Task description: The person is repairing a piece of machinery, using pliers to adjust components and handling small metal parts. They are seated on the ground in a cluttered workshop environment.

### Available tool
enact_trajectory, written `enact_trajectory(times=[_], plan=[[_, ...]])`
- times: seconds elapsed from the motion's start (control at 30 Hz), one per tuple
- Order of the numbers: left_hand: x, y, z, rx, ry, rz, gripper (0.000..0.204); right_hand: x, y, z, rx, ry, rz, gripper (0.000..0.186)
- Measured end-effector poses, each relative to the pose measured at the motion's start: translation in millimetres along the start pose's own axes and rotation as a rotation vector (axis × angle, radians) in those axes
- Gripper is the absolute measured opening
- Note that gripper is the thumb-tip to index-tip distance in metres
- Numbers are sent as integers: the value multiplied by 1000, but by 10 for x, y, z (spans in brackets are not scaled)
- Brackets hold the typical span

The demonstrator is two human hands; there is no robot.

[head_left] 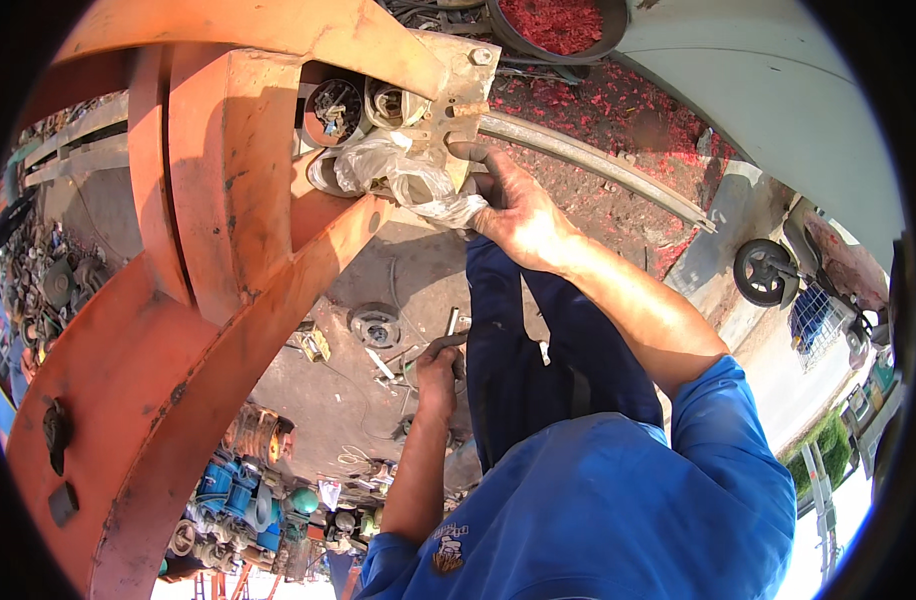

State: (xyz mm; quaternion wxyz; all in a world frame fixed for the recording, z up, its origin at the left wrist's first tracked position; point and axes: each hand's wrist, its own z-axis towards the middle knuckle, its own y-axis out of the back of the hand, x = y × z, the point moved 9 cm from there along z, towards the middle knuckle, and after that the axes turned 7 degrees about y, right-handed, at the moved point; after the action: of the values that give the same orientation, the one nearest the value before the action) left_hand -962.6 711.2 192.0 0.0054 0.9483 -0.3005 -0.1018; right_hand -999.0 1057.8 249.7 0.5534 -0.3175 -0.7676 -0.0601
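My right hand (526, 212) is at the edge of a metal plate (468, 75) fixed to an orange steel frame. Its index finger lies along the plate, and its thumb and other fingers close on the end of a crumpled clear plastic bag (423, 182). Part of that grip is hidden behind the hand. Beside the bag are a round pot of small metal pieces (333, 112) and a pale roll (393, 105). Lower down, left of my legs, hangs my left hand (438, 375), its fingers curled; what they hold, if anything, cannot be made out.
The orange frame (198, 350) fills the left side. A basin with red shavings (558, 25) stands at the top, and more lie on the ground near a curved metal bar (598, 165). Motors and metal parts (233, 490) crowd the lower left. A wheel (765, 272) is at right.
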Motion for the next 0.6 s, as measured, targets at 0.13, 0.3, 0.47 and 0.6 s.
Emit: enact_trajectory(times=[0.13, 0.3, 0.47, 0.6], plan=[[-1, -114, 15, 52, -9, -25, 28, -225, -97, 126, 259, -341, 54, 46], [83, -144, -30, 71, -7, -25, 28, -71, -182, 423, 171, -252, 127, 32], [104, -52, -35, 61, -13, -42, 28, 209, -373, 700, 21, -184, 544, 17], [114, 80, -1, 26, 7, -51, 28, 390, -315, 740, -85, -121, 702, 16]])
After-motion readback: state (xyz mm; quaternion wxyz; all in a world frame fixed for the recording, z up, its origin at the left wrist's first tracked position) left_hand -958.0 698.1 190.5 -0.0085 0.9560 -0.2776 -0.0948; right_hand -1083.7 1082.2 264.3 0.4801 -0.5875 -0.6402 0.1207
